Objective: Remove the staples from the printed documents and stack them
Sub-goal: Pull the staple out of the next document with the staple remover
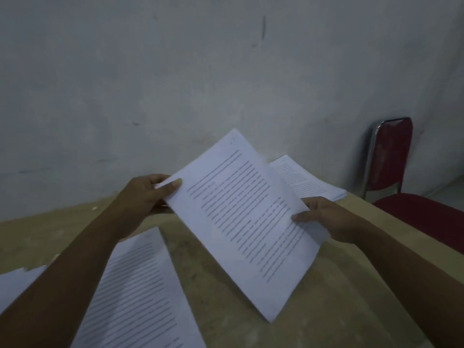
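Pinching printed document (241, 222) at opposite edges: left hand (148, 194) on its upper-left edge, right hand (326, 217) on its right edge, thumbs on top. Document tilted above table (326, 310); bare tabletop beneath its lower corner. Count: one held document; far stack (306, 182) behind it; near sheets (135, 292) below-left; paper corner (15, 285) farther left; one red chair (391, 156) to its right.

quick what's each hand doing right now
Left hand: closed, pinching the left edge of the printed document.
Right hand: closed, gripping the right edge of the same document.
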`<action>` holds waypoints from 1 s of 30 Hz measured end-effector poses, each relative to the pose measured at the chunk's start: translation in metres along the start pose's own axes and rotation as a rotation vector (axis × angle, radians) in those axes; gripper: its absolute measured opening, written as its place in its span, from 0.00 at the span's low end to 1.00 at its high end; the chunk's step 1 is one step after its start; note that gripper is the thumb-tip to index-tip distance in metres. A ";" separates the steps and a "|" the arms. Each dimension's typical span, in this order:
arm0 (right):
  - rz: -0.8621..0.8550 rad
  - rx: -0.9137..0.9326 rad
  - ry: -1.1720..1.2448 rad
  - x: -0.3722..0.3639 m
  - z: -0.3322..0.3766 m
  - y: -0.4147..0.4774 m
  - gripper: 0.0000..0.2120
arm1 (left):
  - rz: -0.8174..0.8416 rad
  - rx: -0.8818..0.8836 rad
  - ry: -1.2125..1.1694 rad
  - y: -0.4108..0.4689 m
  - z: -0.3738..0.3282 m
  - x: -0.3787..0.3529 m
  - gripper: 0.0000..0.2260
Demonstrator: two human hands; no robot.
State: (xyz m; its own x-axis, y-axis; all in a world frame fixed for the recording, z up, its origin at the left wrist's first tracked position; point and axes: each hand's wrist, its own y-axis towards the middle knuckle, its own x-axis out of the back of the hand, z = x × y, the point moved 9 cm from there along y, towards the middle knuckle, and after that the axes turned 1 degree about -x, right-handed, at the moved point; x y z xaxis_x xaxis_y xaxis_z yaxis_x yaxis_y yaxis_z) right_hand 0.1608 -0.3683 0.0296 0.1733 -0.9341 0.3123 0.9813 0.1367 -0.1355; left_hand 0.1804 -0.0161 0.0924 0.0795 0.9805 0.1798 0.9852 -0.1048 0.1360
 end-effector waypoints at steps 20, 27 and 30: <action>-0.407 -0.078 -0.215 0.182 -0.040 0.113 0.13 | 0.062 0.038 0.013 0.104 0.062 -0.254 0.10; -0.400 -0.056 -0.658 0.201 -0.049 0.158 0.19 | -0.114 0.021 0.288 0.146 0.089 -0.280 0.13; -0.374 -0.060 -0.787 0.197 -0.059 0.170 0.21 | -0.151 0.037 0.374 0.149 0.098 -0.284 0.11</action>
State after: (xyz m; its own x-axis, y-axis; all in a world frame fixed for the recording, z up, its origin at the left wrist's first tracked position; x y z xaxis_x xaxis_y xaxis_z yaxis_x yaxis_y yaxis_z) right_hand 0.3567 -0.5487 0.0125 -0.1298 -0.4122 0.9018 0.9832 -0.1712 0.0632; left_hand 0.3198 -0.2935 -0.0341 -0.1206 0.8555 0.5035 0.9869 0.0484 0.1542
